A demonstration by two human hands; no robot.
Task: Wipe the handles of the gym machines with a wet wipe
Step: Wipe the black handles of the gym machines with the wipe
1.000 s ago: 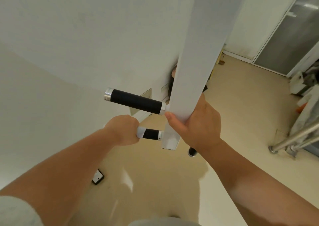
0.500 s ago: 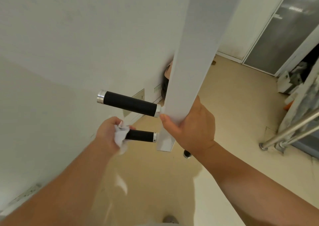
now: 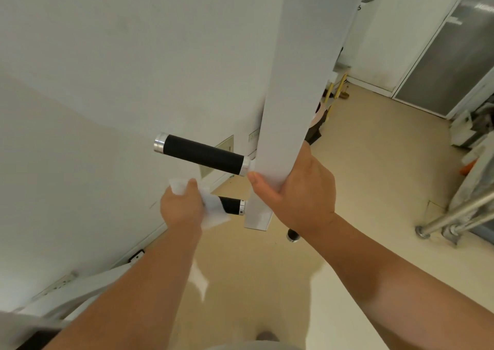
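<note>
Head view, lower handle: short black foam grip with chrome collar (image 3: 232, 207), low on the post's left side; my white wet wipe (image 3: 212, 210) wraps its outer end.
Left hand: my left hand (image 3: 181, 208) is closed around wipe and grip, so rubbing covers the whole circumference.
Right hand: my right hand (image 3: 299, 197) clasps the white square steel post (image 3: 288, 82), I judge to steady it.
Upper handle: longer black grip (image 3: 203, 154) just above, bare.
Room: white wall (image 3: 93, 69) near on the left limits outward strokes; beige floor (image 3: 374, 176) open to the right.
</note>
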